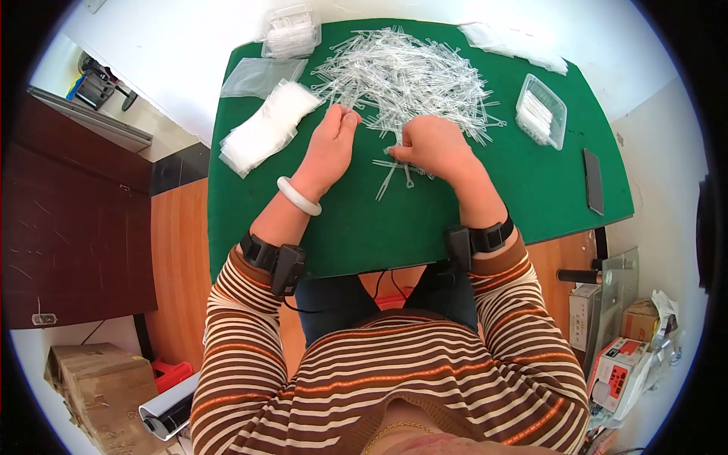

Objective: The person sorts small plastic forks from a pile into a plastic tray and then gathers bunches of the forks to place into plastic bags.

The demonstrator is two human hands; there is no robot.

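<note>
A large heap of thin clear plastic sticks with small looped or forked ends point(413, 72) covers the back middle of the green table. At the heap's near left side, my left hand point(332, 144) is closed, with clear sticks showing at its fingertips. My right hand point(434, 144) bends over the heap's front edge, thumb and fingers pinched together on a clear plastic stick that is mostly hidden. Just below it, a few loose sticks point(385, 182) lie on the cloth. Beside my left hand is a fanned stack of small white translucent bags point(269, 129).
Clear bags point(262, 77) lie at the back left, near a clear tub of sticks point(292, 34). At the right are another plastic tub point(560, 114) and a dark phone point(593, 182). White bags point(516, 47) rest along the back edge of the green table point(364, 227).
</note>
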